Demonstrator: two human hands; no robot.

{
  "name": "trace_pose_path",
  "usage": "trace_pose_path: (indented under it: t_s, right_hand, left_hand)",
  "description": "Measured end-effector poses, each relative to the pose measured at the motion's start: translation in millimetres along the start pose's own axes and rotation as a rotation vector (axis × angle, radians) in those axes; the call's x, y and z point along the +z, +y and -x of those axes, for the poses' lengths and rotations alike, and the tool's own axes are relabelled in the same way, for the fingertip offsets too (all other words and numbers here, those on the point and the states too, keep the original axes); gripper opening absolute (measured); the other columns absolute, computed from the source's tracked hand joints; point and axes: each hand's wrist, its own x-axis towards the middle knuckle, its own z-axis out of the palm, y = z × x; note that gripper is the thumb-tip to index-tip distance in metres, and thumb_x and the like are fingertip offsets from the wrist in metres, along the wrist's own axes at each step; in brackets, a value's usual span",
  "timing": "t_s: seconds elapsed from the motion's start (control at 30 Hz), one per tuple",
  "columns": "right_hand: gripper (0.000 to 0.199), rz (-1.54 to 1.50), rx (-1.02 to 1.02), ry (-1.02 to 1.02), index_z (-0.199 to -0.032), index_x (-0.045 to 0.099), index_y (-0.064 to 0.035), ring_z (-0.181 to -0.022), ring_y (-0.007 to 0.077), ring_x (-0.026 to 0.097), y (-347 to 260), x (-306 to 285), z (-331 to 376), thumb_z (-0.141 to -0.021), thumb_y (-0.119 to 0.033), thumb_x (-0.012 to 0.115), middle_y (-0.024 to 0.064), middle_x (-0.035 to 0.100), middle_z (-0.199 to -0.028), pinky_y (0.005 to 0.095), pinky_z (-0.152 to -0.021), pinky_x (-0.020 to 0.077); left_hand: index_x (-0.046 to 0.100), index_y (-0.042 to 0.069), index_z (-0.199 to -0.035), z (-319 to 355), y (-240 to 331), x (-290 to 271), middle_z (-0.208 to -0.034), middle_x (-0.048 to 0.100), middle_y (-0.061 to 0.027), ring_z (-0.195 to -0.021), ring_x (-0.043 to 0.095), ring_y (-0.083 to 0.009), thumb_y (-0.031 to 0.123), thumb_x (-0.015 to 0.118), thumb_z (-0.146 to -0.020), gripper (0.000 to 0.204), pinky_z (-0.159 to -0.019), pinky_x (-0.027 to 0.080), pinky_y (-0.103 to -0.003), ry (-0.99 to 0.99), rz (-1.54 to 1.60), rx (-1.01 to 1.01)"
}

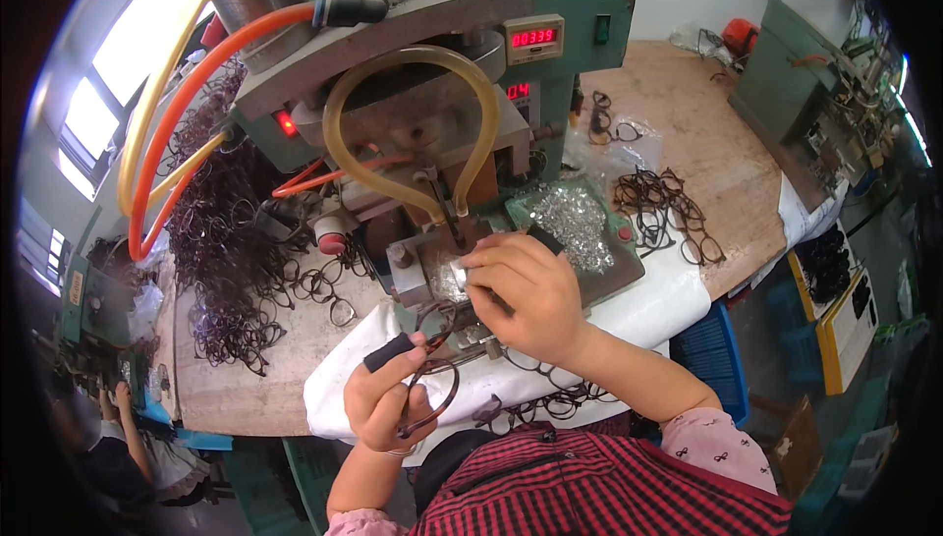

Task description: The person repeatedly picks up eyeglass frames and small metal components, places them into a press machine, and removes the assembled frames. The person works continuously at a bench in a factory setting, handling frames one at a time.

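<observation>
My left hand [381, 403] is closed round a dark brown glasses frame [455, 391], which it holds just in front of the machine's tooling. A black sleeve [389, 351] covers one finger of that hand. My right hand [530, 292] has its fingers curled, with the tips pinched at the metal work point [459, 276] of the green press [580, 30]. Whatever lies between those fingertips is too small and too hidden to name. Above them, a thin dark tool [454, 226] points down, flanked by the ends of a looped yellowish hose [334, 109].
Beside my right hand, a green tray [629, 259] holds many small shiny metal parts [570, 226]. Glasses frames heap up at left [221, 241] and at right [668, 207]. A red button [332, 242] juts out left of the tooling. More frames [555, 403] lie on white cloth before me.
</observation>
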Motion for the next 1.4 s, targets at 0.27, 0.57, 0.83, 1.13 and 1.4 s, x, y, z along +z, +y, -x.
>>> trace_pose_path:
  t_s: [0.27, 0.57, 0.83, 1.13, 1.4]
  right_hand:
    - [0.010, -0.190, 0.250, 0.129, -0.078, 0.066, -0.0038, -0.108, 0.0332, 0.056, -5.5, 13.2, -6.9, -0.075, -0.011, 0.072, 0.0112, 0.067, -0.103, 0.0402, -0.092, 0.0442]
    - [0.009, -0.300, 0.574, 0.126, -0.082, 0.065, -0.0013, -0.084, 0.0190, 0.064, 34.2, -7.6, 1.5, -0.079, -0.007, 0.070, 0.0077, 0.068, -0.088, 0.0305, -0.075, 0.0502]
    - [0.015, -0.142, 0.711, 0.335, -0.100, 0.062, -0.0006, -0.077, 0.0081, 0.058, 110.8, -49.7, 43.2, -0.086, -0.002, 0.066, 0.0020, 0.064, -0.085, 0.0213, -0.072, 0.0453]
    - [0.018, -0.551, 0.839, 0.609, -0.107, 0.065, 0.0006, -0.094, 0.0123, 0.059, 122.8, -19.6, 61.6, -0.090, -0.003, 0.062, 0.0049, 0.066, -0.099, 0.0248, -0.085, 0.0464]
    - [0.017, -0.334, 0.839, 0.254, -0.103, 0.069, 0.0005, -0.090, 0.0133, 0.063, 88.5, -22.0, 50.7, -0.087, -0.004, 0.065, 0.0060, 0.069, -0.098, 0.0254, -0.083, 0.0484]
  left_hand:
    - [0.050, 0.005, -0.104, -90.9, -14.4, 2.9, -0.085, 0.064, -0.0115, -0.076, 0.063, -0.0193, 0.012, 0.048, -0.100, 0.009, -0.064, 0.054, -0.030, 0.510, 0.495, -0.406]
    - [0.052, 0.003, -0.073, -31.3, -12.4, 16.4, -0.082, 0.068, -0.0165, -0.065, 0.066, -0.0244, 0.009, 0.071, -0.082, 0.021, -0.058, 0.056, -0.031, -0.240, 0.031, 0.031]
    - [0.049, 0.005, -0.071, -24.8, -22.1, 46.3, -0.098, 0.067, -0.0131, -0.082, 0.067, -0.0255, 0.012, 0.077, -0.075, 0.029, -0.066, 0.061, -0.034, -0.217, -0.023, 0.476]
    - [0.050, 0.005, -0.082, -20.4, -25.9, 53.4, -0.100, 0.066, -0.0145, -0.083, 0.066, -0.0250, 0.018, 0.076, -0.077, 0.030, -0.076, 0.060, -0.037, -0.114, 0.043, 0.451]
    - [0.065, 0.004, -0.089, 10.0, -17.5, -49.3, -0.093, 0.067, -0.0091, -0.088, 0.063, -0.0266, -0.005, 0.068, -0.080, 0.013, -0.082, 0.049, -0.034, 0.363, -0.624, -0.308]
